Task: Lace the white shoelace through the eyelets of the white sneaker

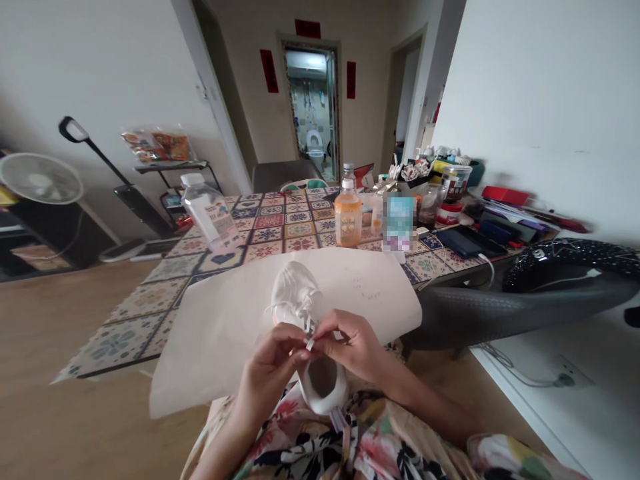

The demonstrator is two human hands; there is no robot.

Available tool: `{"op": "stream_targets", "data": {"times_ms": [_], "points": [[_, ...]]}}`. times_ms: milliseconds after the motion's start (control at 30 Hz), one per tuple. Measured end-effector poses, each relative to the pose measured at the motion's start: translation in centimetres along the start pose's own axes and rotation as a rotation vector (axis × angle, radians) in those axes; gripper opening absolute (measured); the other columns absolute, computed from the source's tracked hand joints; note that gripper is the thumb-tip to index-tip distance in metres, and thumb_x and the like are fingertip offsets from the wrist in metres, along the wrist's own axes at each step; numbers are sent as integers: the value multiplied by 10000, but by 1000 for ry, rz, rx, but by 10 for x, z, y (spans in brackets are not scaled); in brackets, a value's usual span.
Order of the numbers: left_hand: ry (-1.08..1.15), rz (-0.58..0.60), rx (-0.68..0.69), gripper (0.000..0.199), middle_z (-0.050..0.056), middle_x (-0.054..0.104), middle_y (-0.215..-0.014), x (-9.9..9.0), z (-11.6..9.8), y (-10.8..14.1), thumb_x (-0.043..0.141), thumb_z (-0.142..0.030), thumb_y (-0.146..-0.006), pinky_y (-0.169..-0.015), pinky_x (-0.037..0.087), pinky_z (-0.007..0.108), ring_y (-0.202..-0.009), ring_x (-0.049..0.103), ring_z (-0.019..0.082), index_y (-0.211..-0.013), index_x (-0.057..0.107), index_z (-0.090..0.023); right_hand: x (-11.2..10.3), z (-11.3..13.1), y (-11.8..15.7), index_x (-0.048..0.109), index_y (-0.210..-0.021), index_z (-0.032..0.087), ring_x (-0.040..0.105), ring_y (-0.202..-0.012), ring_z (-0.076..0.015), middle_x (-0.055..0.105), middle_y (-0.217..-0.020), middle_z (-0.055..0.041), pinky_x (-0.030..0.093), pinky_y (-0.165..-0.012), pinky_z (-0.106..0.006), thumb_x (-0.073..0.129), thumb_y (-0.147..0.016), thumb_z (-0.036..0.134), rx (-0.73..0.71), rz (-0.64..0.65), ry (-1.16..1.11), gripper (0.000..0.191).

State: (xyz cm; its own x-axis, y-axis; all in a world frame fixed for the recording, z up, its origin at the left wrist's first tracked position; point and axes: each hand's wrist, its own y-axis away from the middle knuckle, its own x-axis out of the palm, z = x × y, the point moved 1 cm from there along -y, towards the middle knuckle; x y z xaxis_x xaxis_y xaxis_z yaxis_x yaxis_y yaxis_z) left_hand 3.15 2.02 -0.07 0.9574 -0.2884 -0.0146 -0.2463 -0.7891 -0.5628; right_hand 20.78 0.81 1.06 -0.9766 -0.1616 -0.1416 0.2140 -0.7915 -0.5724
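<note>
A white lace-up shoe points away from me, its toe on a large white paper sheet and its heel near my lap. Over the shoe's opening, both hands meet at the white shoelace. My left hand pinches the lace between thumb and fingers. From the other side my right hand is closed on it too, its fingertips nearly touching the left ones. Part of the lace is hidden by the fingers. Loose lace lies across the front of the shoe.
A patterned cloth covers the table. On it stand a large clear bottle at left and an orange drink bottle in the middle. To the right are a tablet, jars and clutter. A dark chair stands at the right edge.
</note>
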Motion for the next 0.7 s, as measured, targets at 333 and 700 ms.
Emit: {"op": "stream_targets", "data": {"times_ms": [333, 700], "points": [[-188, -59, -26, 40, 12, 664, -727, 1, 0, 2, 730, -220, -808, -681, 501, 246, -695, 607, 155, -788, 704, -198, -2, 15, 2, 646, -904, 193, 626, -776, -146, 677, -845, -34, 509, -728, -248, 604, -915, 260, -139, 62, 180, 80], [-169, -45, -70, 72, 11, 642, -742, 3, -1, 5, 703, -219, -837, -667, 487, 251, -701, 581, 156, -788, 656, -194, -2, 10, 4, 623, -1030, 207, 635, -925, -184, 650, -990, -72, 532, -830, -300, 594, -889, 193, -162, -13, 251, 145]]}}
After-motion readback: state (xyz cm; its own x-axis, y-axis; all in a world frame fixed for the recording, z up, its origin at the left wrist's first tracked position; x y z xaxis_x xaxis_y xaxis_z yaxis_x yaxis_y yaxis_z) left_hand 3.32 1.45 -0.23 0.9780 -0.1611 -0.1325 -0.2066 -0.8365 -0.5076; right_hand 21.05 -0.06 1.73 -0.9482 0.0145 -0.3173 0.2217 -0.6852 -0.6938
